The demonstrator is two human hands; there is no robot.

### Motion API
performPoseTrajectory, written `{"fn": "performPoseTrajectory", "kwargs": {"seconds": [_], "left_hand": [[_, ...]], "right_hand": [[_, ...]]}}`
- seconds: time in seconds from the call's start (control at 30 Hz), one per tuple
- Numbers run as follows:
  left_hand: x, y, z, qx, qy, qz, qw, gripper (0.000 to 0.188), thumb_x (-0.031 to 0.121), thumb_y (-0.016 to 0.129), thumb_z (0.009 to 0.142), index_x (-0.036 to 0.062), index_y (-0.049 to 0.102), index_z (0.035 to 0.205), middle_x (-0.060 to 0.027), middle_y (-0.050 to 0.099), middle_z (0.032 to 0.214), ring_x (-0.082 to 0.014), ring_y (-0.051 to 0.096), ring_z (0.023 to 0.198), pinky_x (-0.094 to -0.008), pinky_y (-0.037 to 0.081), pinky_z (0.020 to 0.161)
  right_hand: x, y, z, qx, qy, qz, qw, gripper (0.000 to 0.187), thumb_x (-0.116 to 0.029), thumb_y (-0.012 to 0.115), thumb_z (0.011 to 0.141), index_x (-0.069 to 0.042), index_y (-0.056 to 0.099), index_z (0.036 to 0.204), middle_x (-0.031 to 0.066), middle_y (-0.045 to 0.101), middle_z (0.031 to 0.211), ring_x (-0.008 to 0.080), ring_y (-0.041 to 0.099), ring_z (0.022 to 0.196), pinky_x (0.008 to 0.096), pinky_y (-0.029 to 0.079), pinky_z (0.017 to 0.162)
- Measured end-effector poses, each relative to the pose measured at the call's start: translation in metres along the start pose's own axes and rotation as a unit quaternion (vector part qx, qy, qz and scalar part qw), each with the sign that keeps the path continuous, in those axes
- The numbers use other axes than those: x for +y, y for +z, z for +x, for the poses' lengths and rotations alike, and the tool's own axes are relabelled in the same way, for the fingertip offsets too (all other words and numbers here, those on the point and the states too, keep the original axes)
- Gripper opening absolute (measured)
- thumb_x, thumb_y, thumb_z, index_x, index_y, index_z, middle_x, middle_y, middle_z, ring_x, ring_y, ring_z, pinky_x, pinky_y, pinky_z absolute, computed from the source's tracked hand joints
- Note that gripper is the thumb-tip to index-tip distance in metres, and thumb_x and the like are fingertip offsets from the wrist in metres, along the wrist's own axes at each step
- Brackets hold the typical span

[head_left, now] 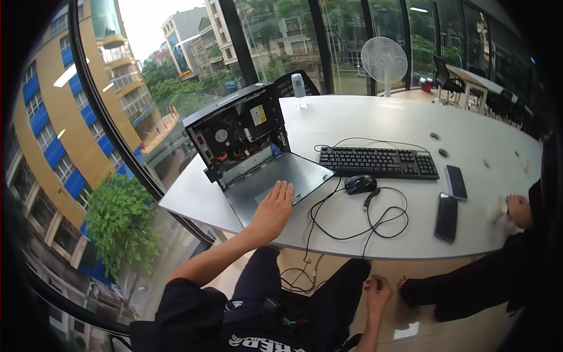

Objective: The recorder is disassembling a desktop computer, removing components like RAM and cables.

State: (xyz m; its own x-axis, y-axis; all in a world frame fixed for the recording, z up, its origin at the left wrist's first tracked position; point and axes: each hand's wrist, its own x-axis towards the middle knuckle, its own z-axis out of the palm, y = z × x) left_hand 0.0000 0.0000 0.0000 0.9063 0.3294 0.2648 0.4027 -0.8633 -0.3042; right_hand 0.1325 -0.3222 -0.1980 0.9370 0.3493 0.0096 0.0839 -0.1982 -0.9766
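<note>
An opened desktop computer case stands at the left of the white table, its inner parts and cables showing. Its flat metal side panel lies folded down in front of it. On the near part of that panel my left hand rests flat, fingers stretched out and holding nothing. My right hand hangs low beside my right leg, below the table edge, with its fingers curled in. Whatever those fingers hold, if anything, is too small to make out.
Right of the case lie a black keyboard, a mouse, looped black cables and two phones. A bottle stands behind. At far right, another person's hand is by a cup. More cables hang below the table.
</note>
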Motion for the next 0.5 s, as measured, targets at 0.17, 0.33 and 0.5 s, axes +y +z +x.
{"fn": "performPoseTrajectory", "kwargs": {"seconds": [0.17,0.33,0.5], "left_hand": [[-0.001,0.003,-0.016,0.019,0.009,-0.016,1.0,0.072,-0.001,0.062,0.074,-0.015,0.037,0.14,-0.032,0.04,0.145,-0.0417,0.036,0.141,-0.0422,0.032,0.117],[0.016,0.004,-0.021,0.024,0.002,-0.047,0.999,0.071,0.0,0.061,0.073,-0.0146,0.038,0.139,-0.0319,0.042,0.144,-0.0418,0.038,0.139,-0.0434,0.034,0.115],[0.01,0.016,-0.013,0.031,-0.032,-0.126,0.991,0.07,0.005,0.065,0.075,-0.0091,0.041,0.139,-0.0287,0.046,0.142,-0.0403,0.043,0.136,-0.0448,0.038,0.112]], "right_hand": [[0.008,0.014,-0.009,-0.006,0.004,0.032,0.999,0.017,-0.006,0.055,0.095,0.003,0.067,0.102,0.0118,0.072,0.08,0.0166,0.07,0.065,0.0273,0.054,0.057],[-0.01,0.008,-0.003,-0.013,0.003,0.014,1.0,0.017,-0.006,0.055,0.095,0.004,0.067,0.102,0.0113,0.071,0.08,0.0168,0.07,0.066,0.027,0.053,0.058],[-0.009,0.006,0.001,-0.014,0.004,0.013,1.0,0.016,-0.005,0.054,0.095,0.004,0.066,0.102,0.0113,0.071,0.081,0.0167,0.069,0.065,0.0268,0.052,0.059]]}}
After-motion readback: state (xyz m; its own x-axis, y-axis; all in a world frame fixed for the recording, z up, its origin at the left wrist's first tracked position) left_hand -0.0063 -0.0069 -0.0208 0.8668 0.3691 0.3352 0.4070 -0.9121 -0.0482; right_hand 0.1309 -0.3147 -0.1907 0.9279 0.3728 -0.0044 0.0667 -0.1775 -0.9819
